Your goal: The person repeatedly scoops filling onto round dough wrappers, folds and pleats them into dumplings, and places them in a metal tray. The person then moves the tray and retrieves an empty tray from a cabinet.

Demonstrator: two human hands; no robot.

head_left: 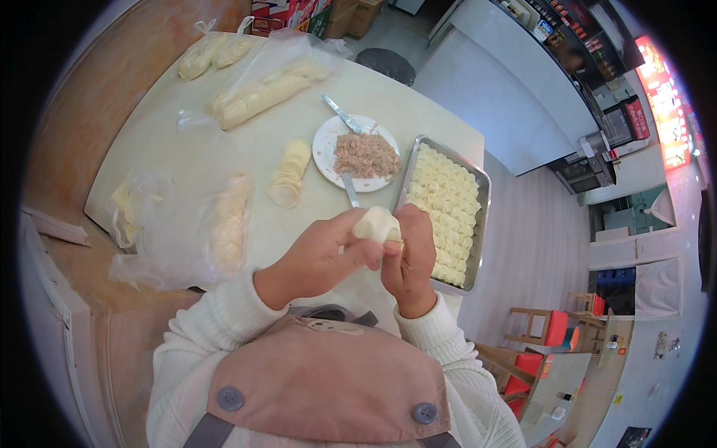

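Observation:
Between my two hands is a pale, partly folded dumpling (376, 224), held up over the table's near edge. My left hand (321, 250) grips its left side with thumb and fingers. From the right, my right hand (415, 254) pinches the dough edge. Just beyond my hands stands a white plate (323, 153) of minced meat filling (366, 155), with a flat metal spreader (340, 112) at its far side and another (350, 190) at its near side. A row of overlapping round wrappers (290, 175) lies left of the plate. Rows of folded dumplings (447, 201) fill a metal tray (485, 224) on the right.
Clear plastic bags hold stacked wrappers (261, 97) at the far left and more wrappers (230, 216) nearer me. Two small tied bags (213, 56) sit at the table's far corner. Past the tray are the floor, red-seated chairs (554, 328) and a white counter (508, 89).

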